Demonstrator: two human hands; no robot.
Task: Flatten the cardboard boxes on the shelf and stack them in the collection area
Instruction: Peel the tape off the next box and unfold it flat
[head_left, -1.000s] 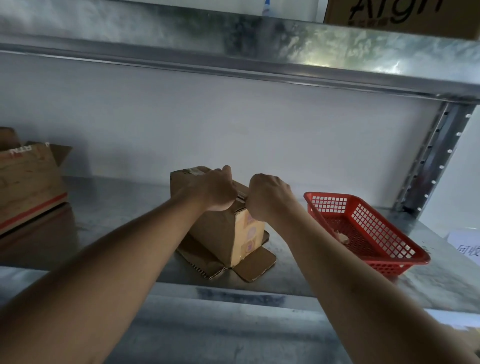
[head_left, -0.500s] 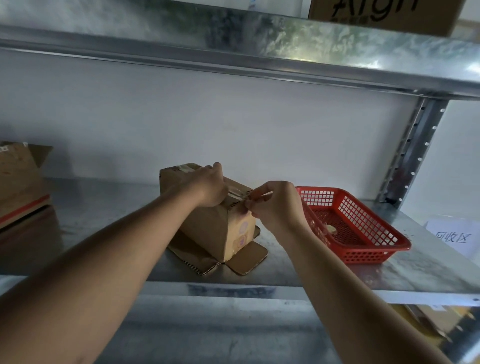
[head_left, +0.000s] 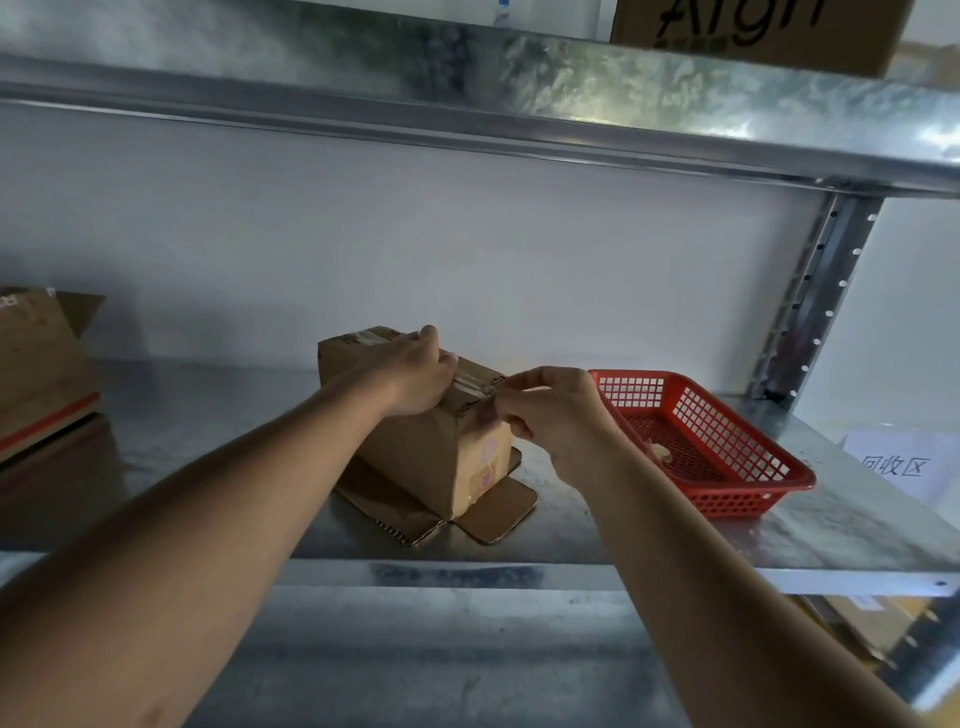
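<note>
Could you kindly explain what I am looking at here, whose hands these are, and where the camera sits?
There is no machine: a person wears one camera on the head, looking down at both bare hands. On a metal shelf stands a small cardboard box, its bottom flaps spread flat. The left hand presses on the box top. The right hand has a pinching grip on the clear tape along the top seam. A red basket sits to the right, another cardboard box at far left.

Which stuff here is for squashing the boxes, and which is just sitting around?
For the job:
small brown cardboard box
clear tape strip
left hand
right hand
open brown cardboard box

Just there:
red plastic mesh basket
white paper sign
printed cardboard box
</note>
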